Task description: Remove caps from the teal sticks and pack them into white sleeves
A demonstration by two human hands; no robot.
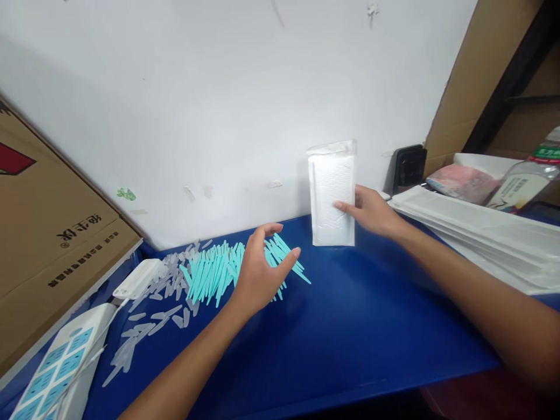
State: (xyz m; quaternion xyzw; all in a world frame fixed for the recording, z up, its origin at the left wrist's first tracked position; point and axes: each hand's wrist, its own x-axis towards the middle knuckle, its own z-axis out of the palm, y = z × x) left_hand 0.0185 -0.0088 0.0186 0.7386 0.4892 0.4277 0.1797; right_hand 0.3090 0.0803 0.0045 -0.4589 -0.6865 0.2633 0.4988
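Note:
A white padded bubble mailer (331, 204) stands upright near the wall, gripped at its right side by my right hand (371, 211), thumb across the front. My left hand (261, 271) hovers over the right part of a row of turquoise plastic sticks (212, 271), fingers curved and thumb apart, with nothing visible between them. Some turquoise sticks lie partly hidden behind that hand. To the left of the row, many translucent plastic caps (170, 283) are scattered on the blue table (350, 326).
At left are a white power strip (98, 326), a white adapter (139, 277) and a cardboard box (56, 233). On the right lie stacked white mailers (476, 227), a plastic bottle (525, 181), a pink packet (464, 181) and a black object (409, 166) against the wall.

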